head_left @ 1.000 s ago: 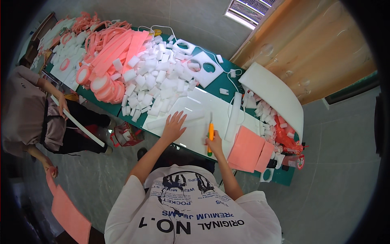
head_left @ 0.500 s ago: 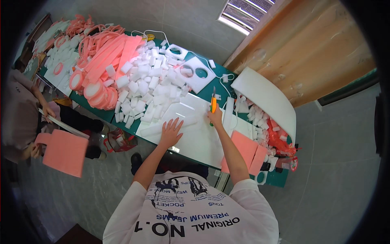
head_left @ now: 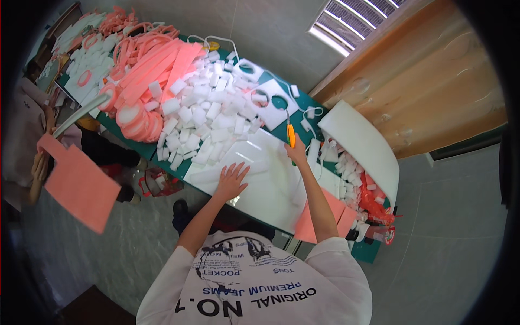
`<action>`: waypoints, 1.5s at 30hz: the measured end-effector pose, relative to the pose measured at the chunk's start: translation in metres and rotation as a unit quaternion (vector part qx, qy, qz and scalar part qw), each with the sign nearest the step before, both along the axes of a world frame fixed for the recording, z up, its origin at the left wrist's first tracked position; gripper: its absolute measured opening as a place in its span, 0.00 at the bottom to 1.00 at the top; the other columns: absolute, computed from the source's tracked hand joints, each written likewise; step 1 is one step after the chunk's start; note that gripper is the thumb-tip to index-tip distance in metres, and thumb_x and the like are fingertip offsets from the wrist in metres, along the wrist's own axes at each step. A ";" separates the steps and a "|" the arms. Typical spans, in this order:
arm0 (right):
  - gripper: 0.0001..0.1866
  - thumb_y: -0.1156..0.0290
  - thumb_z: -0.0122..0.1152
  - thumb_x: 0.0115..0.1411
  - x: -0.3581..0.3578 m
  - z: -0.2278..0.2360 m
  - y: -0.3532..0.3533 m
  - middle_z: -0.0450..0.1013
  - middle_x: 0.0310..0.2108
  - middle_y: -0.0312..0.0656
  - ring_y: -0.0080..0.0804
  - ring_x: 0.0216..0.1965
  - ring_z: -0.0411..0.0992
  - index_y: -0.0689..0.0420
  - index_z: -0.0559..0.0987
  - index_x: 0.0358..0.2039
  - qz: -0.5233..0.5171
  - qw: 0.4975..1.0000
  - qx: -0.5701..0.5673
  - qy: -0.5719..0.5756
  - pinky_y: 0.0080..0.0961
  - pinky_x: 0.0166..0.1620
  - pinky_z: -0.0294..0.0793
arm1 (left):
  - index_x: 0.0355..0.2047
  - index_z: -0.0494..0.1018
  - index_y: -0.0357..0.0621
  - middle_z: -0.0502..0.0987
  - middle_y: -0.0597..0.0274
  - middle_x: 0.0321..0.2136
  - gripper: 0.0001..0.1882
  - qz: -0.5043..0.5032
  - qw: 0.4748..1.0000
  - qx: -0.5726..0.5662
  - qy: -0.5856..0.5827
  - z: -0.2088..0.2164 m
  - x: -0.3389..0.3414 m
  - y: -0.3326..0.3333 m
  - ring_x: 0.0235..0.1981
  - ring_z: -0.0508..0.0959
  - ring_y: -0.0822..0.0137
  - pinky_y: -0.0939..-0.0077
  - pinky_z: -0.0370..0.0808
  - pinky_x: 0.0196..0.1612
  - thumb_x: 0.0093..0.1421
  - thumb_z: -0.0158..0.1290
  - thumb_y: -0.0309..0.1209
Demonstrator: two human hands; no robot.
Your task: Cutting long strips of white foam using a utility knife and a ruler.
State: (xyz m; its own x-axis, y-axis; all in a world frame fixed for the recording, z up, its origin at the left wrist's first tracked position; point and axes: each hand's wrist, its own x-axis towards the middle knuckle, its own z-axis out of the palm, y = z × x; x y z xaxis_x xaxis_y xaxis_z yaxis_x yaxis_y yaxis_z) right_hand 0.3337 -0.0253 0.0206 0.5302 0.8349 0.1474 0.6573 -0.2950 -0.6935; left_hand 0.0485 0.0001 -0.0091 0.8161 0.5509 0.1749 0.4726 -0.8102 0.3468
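My left hand lies palm down with fingers spread on a thin white foam strip on the glossy white board. To its right, my right hand is closed round an orange utility knife. The knife's blade points away from me, raised toward the far side of the table. Beyond my left hand spreads a heap of small white foam blocks. Pink foam sheets lie under and beside my right forearm.
At the left a co-worker holds a pink foam sheet and a pale strip. Pink foam strips pile up at the back left. White foam pieces with round holes lie at the back; a curved white foam sheet stands at the right.
My right hand and the knife have shifted a little to the right. My left hand stays on the strip. The co-worker's pink sheet has tilted and the pale strip has risen. The view has shifted slightly.
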 end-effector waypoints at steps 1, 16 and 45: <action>0.19 0.70 0.57 0.43 -0.024 0.005 -0.012 0.66 0.18 0.44 0.35 0.14 0.68 0.58 0.63 0.36 0.000 1.000 -0.006 0.006 0.28 0.19 0.66 | 0.56 0.51 0.57 0.53 0.64 0.55 0.33 0.000 1.000 -0.006 0.006 0.000 -0.001 0.001 0.54 0.54 0.60 0.52 0.47 0.54 0.49 0.48 0.44; 0.18 0.62 0.55 0.50 -0.177 -0.001 -0.090 0.69 0.18 0.52 0.47 0.20 0.70 0.63 0.67 0.34 -0.074 0.993 -0.061 0.067 0.35 0.23 0.67 | 0.54 0.54 0.49 0.56 0.63 0.53 0.28 0.017 0.999 0.016 -0.043 0.001 0.001 -0.006 0.53 0.56 0.64 0.58 0.47 0.54 0.51 0.46 0.37; 0.12 0.75 0.57 0.39 0.163 -0.041 0.204 0.70 0.25 0.56 0.54 0.30 0.69 0.63 0.68 0.27 -0.137 0.974 -0.012 -0.180 0.41 0.35 0.67 | 0.50 0.60 0.52 0.63 0.63 0.48 0.26 0.063 0.995 -0.047 -0.058 0.018 0.000 0.007 0.49 0.62 0.66 0.62 0.54 0.52 0.48 0.48 0.36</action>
